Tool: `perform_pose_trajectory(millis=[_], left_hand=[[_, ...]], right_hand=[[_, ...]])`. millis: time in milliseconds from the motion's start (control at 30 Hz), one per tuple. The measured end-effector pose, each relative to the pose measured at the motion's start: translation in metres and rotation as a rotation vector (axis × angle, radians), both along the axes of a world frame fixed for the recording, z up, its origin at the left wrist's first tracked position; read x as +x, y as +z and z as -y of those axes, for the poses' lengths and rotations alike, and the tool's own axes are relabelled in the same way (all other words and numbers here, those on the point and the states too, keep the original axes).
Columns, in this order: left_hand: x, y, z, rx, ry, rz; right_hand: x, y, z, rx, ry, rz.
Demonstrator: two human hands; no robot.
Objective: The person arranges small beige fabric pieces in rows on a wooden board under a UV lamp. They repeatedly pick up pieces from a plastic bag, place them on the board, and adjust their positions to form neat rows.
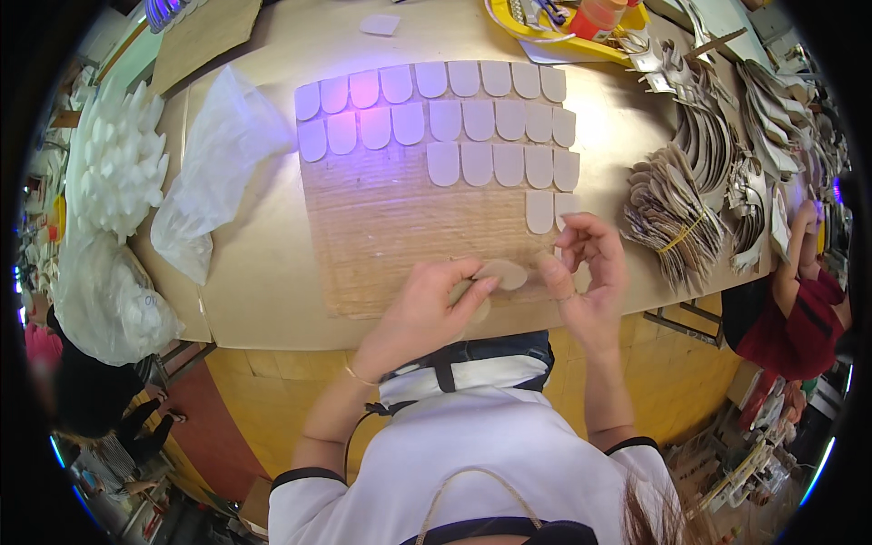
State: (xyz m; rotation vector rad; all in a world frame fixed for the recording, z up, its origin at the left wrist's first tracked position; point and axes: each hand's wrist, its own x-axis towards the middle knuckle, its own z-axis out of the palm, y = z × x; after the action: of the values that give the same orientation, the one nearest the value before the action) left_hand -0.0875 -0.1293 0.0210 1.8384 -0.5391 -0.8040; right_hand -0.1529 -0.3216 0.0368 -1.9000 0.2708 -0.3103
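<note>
My left hand [427,304] is closed in a pinch on small beige rounded pieces [504,273], held above the near edge of a brown cardboard sheet [391,236]. At least one more piece shows below those fingers. Close by on the right, my right hand [590,277] has loosely curled fingers, with a gap between thumb and forefinger and nothing clear between them. Its fingertips are beside a rounded piece [565,207] at the sheet's right edge, partly hidden by them; I cannot tell if they touch. Rows of similar tab-shaped pieces [464,79] cover the sheet's far part.
A crumpled clear plastic bag [213,173] and a bag of white pieces [118,163] lie on the left. Bundled beige cut pieces [668,213] are stacked on the right. A yellow tray [518,27] stands at the back. Another person [799,313] is at the far right.
</note>
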Motion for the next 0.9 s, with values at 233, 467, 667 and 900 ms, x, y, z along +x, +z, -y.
perform_pose_trajectory(millis=[233, 467, 667, 900], left_hand=[[0.010, 0.008, 0.005, 0.122, -0.228, 0.086], [0.008, 0.008, 0.008, 0.068, -0.044, 0.133], [0.000, 0.002, 0.014, 0.143, -0.007, 0.243], [-0.002, -0.001, 0.019, 0.111, -0.005, 0.305]], right_hand=[[0.023, 0.027, 0.022, -0.411, 0.590, -0.134], [0.049, 0.007, 0.038, -0.414, 0.399, -0.138], [0.070, -0.018, 0.043, -0.252, 0.277, -0.361], [0.067, -0.020, 0.029, -0.408, 0.209, -0.384]])
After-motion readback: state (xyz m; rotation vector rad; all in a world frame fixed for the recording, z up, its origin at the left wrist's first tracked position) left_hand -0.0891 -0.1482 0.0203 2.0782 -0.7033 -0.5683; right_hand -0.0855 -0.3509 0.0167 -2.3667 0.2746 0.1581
